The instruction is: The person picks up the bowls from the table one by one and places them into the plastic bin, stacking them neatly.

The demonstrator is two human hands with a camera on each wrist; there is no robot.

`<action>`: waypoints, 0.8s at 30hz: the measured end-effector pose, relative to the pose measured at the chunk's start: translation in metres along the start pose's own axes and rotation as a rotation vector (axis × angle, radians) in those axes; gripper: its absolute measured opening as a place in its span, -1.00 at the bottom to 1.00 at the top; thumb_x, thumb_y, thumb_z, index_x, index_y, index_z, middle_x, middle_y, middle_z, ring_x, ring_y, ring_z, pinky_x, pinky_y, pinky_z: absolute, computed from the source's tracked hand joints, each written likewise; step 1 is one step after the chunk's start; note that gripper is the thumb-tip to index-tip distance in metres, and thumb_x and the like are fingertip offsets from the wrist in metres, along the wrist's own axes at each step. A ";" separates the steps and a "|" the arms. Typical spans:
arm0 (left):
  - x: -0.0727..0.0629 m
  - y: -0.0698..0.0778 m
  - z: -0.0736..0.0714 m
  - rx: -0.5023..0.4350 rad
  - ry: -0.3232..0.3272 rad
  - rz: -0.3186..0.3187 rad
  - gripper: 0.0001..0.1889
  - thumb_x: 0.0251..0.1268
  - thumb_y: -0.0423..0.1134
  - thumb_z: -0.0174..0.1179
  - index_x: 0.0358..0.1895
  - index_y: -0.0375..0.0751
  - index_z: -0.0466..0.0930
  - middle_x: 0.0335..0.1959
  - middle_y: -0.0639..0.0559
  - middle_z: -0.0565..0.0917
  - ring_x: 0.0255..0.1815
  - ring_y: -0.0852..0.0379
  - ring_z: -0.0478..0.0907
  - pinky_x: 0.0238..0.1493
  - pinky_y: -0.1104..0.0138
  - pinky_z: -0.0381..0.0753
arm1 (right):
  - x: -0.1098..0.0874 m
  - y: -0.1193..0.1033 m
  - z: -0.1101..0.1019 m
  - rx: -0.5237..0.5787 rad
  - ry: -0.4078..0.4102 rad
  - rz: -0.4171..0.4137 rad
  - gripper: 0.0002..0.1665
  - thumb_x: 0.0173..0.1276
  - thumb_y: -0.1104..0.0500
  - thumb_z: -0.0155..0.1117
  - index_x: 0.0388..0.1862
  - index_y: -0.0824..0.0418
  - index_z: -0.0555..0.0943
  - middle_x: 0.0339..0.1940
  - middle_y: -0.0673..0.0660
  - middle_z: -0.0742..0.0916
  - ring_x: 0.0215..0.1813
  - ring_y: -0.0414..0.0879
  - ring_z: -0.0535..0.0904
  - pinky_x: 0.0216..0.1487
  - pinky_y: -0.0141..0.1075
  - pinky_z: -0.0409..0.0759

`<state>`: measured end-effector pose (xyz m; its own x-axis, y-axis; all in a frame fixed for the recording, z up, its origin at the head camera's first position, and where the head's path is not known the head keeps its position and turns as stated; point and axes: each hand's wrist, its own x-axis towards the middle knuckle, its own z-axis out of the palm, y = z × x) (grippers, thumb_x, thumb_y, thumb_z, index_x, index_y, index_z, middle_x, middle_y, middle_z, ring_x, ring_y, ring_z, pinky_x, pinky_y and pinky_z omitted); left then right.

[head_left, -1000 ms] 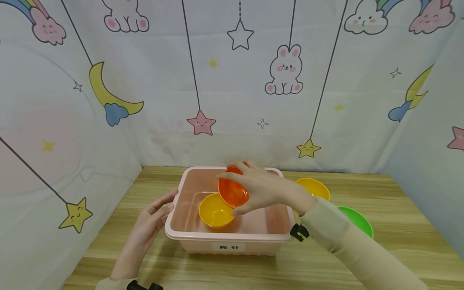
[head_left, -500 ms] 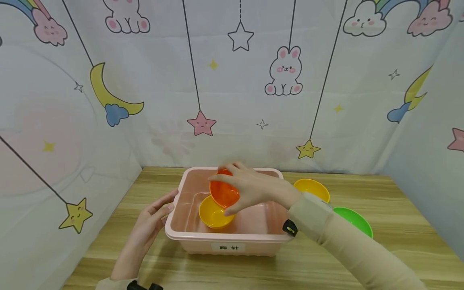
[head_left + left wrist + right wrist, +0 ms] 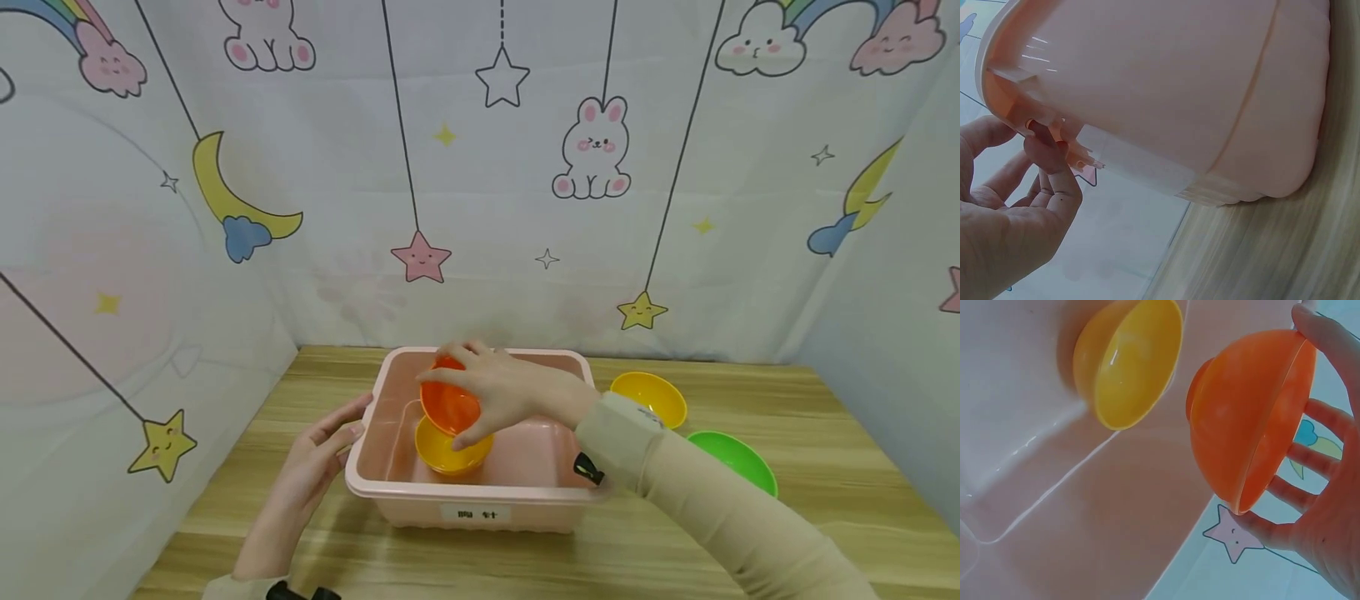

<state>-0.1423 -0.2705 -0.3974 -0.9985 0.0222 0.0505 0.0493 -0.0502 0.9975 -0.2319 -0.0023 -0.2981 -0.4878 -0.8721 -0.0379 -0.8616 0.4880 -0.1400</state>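
Orange bowl: held up inside the pink tub (image 3: pixel 525 493); in the last second the orange bowl (image 3: pixel 1241 412) has shifted left and a little lower in the head view, now covering the back part of the yellow bowl (image 3: pixel 453 457).
Meaning of the shift: the carry seems well along but unfinished, since the right wrist view shows a gap between the two bowls and neither sits in the other.
Right hand: the right hand (image 3: pixel 498 387) grips the orange bowl by its rim, spread wide across the mouth, thumb on one edge and fingers on the other.
Left hand: the left hand (image 3: pixel 315 450) holds the tub's left rim, thumb and a fingertip at the handle slot; this grip looks unchanged.
Orange bowl's shape: rounded and smooth, apparently plastic, with a raised foot; tilted, foot towards the yellow bowl.
Yellow bowl's finish: glossy, with a bright highlight inside; resting on the tub floor.
Pink tub's build: a glossy, plastic-looking rectangle with rounded corners, a rolled rim and a white label (image 3: pixel 474 513) in front.
Right of tub: a second yellow bowl (image 3: pixel 651 395) and a shallow-looking green bowl (image 3: pixel 738 461), partly behind the sleeve (image 3: pixel 712 492).
Surface: the surface (image 3: pixel 360 562) has pale, streaky wood grain.
Backdrop: creased white cloth (image 3: pixel 487 208) printed with cartoons.
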 end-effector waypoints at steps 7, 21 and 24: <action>0.000 0.001 0.000 -0.011 0.020 -0.035 -0.47 0.42 -0.22 0.09 0.40 -0.26 0.29 0.18 0.46 0.52 0.17 0.50 0.44 0.07 0.45 0.58 | 0.007 0.004 0.007 -0.018 -0.030 -0.007 0.00 0.05 -0.38 0.35 0.46 -0.28 0.20 0.45 0.04 0.26 0.38 0.01 0.15 0.29 0.04 0.39; 0.001 -0.001 -0.002 -0.018 0.014 -0.001 -0.49 0.41 -0.27 0.09 0.37 -0.34 0.30 0.14 0.48 0.55 0.15 0.50 0.48 0.05 0.45 0.59 | 0.023 0.005 0.020 -0.005 -0.067 -0.021 0.00 0.03 -0.35 0.37 0.45 -0.28 0.21 0.45 0.03 0.26 0.40 0.00 0.13 0.34 0.09 0.36; 0.000 -0.001 -0.002 -0.026 0.014 -0.006 -0.53 0.40 -0.27 0.10 0.35 -0.24 0.38 0.16 0.46 0.55 0.15 0.49 0.48 0.05 0.44 0.60 | 0.026 0.006 0.025 0.004 -0.077 -0.031 -0.01 0.04 -0.34 0.38 0.45 -0.28 0.21 0.45 0.04 0.26 0.43 0.01 0.11 0.33 0.11 0.36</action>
<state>-0.1427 -0.2721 -0.3985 -0.9990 0.0086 0.0437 0.0429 -0.0760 0.9962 -0.2463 -0.0224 -0.3244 -0.4488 -0.8868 -0.1099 -0.8752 0.4611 -0.1465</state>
